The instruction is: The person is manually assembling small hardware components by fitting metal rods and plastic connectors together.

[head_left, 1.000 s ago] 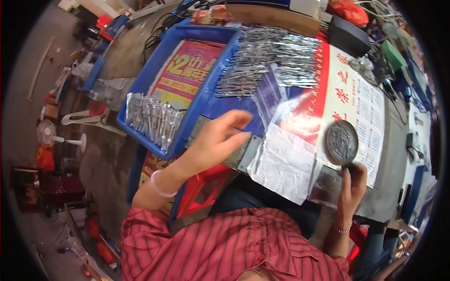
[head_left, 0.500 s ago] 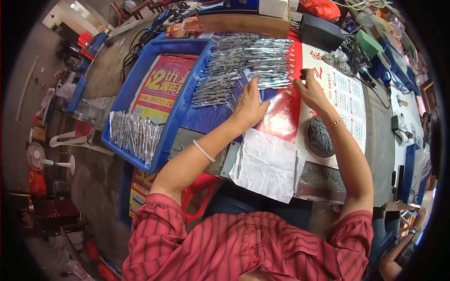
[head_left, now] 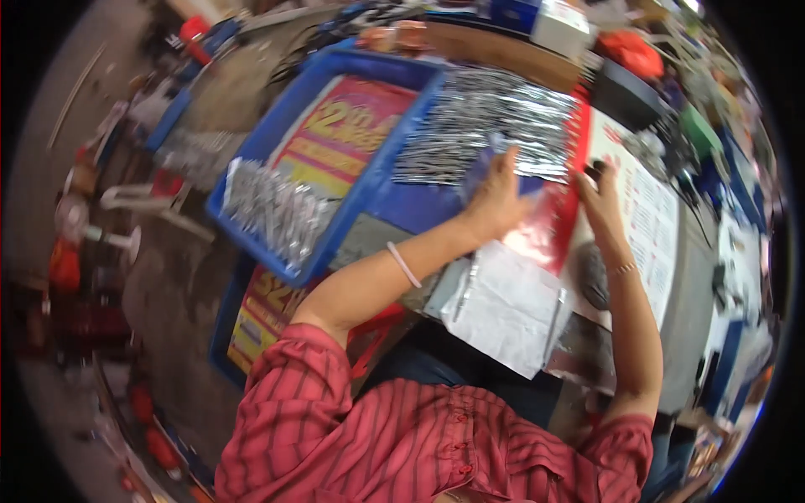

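The silver strips (head_left: 482, 113) lie over the tabletop (head_left: 703, 281), just beyond the left hand (head_left: 499, 204). Whether this hand or the right hand (head_left: 602, 197) pinches something, I cannot tell. A careless finger brush could scatter the strips.

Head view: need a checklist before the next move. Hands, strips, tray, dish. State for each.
1. Left hand beside the near side of the loose silvery strips: ok.
2. Left grip on a strip or not: cannot tell, fingers blurred.
3. Right hand holding anything: cannot tell; something dark shows at its fingertips, too blurred to name.
4. Bunched strips inside the blue tray, at its near end: ok.
5. Dark round dish fully visible: not ok, right forearm covers part of it.
6. View sharp enough to count strips: not ok, blurred.
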